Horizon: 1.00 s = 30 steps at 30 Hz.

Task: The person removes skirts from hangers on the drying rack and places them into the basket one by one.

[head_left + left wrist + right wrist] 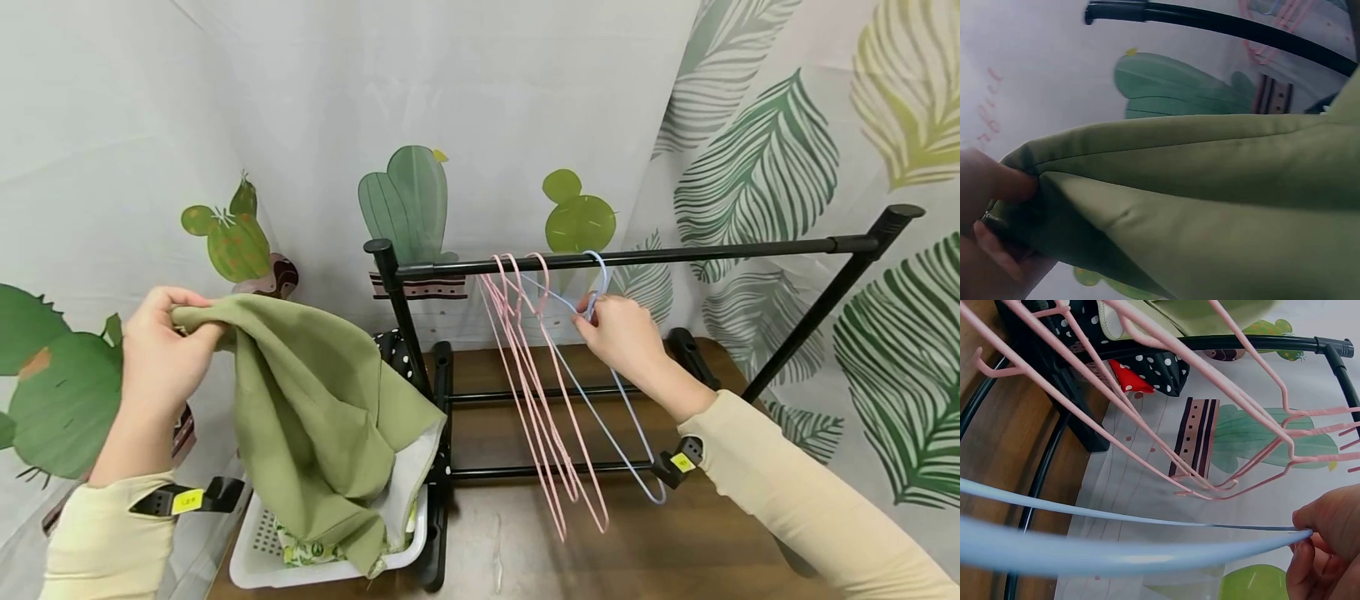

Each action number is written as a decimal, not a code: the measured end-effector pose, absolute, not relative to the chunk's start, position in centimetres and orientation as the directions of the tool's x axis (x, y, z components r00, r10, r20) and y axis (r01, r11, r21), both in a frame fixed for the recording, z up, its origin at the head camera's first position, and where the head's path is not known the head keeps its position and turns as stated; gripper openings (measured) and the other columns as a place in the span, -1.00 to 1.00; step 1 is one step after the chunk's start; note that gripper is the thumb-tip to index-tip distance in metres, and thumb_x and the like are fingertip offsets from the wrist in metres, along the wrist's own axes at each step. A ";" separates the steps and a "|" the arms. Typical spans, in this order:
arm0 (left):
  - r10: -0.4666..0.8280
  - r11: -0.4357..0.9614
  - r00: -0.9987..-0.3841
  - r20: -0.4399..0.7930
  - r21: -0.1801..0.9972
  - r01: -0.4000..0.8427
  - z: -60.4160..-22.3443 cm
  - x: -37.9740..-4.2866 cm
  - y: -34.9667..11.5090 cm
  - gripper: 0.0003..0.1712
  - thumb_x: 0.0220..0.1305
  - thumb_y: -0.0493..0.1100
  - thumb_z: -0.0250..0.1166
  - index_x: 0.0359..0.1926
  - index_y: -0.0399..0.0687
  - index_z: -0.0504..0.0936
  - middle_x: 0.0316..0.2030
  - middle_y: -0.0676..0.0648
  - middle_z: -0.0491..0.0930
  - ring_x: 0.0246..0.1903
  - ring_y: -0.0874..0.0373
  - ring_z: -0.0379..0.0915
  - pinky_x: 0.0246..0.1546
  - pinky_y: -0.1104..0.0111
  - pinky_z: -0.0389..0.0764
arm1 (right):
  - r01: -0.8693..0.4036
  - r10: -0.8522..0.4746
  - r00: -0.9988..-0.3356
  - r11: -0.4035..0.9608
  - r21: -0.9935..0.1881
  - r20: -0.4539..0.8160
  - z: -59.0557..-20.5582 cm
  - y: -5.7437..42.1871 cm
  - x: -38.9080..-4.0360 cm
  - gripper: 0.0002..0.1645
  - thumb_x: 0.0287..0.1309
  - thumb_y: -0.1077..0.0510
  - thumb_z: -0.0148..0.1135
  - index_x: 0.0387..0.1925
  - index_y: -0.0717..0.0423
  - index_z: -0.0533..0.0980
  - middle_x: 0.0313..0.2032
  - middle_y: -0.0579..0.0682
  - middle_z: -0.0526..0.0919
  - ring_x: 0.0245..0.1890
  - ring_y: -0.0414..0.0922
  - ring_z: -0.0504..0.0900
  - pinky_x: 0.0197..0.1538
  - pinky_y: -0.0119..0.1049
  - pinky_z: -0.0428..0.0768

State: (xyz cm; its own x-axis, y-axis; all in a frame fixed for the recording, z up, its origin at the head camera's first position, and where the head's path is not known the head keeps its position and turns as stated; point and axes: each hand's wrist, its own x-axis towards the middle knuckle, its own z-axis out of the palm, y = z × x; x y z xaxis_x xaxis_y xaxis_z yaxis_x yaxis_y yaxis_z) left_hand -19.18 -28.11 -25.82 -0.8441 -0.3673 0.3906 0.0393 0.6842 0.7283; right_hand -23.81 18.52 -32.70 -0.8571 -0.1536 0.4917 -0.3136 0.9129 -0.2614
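My left hand (167,350) grips a piece of green cloth (307,408) by its upper edge, thumb against fingers. The cloth drapes down over a white basket (251,558), and its pale inner side shows at the lower right. Its overall shape is hidden in the folds. My right hand (621,333) pinches a blue hanger (637,429) at the neck just below the hook; the hook lies over the black rail (697,254). Left of it, several pink hangers (536,392) hang on the same rail. In the right wrist view the blue hanger (1147,553) runs into my fingertips.
The black rack stands on a brown wooden table (540,533), with lower bars (517,473) near the tabletop. Patterned cloth (296,550) lies in the basket. Black polka-dot cloth (392,350) sits behind the green cloth by the left post. A printed curtain (480,100) hangs behind.
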 end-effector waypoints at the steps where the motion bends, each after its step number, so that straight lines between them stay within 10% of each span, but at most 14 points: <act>1: -0.337 0.709 -0.852 0.400 0.703 0.050 -26.2 -19.2 -28.0 -0.84 0.13 -0.25 0.20 -0.31 0.12 0.44 -0.38 0.27 0.39 -0.56 0.37 0.29 -0.60 0.54 0.34 | -0.312 -0.152 -0.859 0.913 -0.264 0.490 -32.7 18.5 -23.8 -0.81 0.10 0.06 0.20 -0.38 0.11 0.60 -0.63 -0.02 0.55 -0.69 -0.06 0.48 -0.67 -0.17 0.40; 14: -0.108 0.853 -0.900 0.421 0.504 0.134 -31.3 -19.9 -26.9 -0.81 0.00 -0.29 0.23 -0.29 -0.10 0.50 -0.34 -0.19 0.59 -0.44 0.00 0.38 -0.48 0.33 0.33 | -0.325 -0.159 -0.851 0.908 -0.263 0.501 -33.0 18.7 -23.9 -0.77 0.09 0.06 0.23 -0.33 0.15 0.59 -0.66 -0.01 0.55 -0.73 -0.09 0.45 -0.69 -0.22 0.39; 30: 0.123 0.866 -0.960 0.252 0.446 0.228 -38.3 -21.2 -25.4 -0.84 -0.09 -0.36 0.28 -0.44 -0.08 0.49 -0.45 -0.12 0.57 -0.55 0.09 0.36 -0.52 0.32 0.31 | -0.295 -0.141 -0.873 0.915 -0.274 0.467 -33.0 18.8 -23.7 -0.74 0.10 -0.01 0.22 -0.34 0.11 0.58 -0.66 -0.04 0.54 -0.71 -0.08 0.47 -0.70 -0.23 0.35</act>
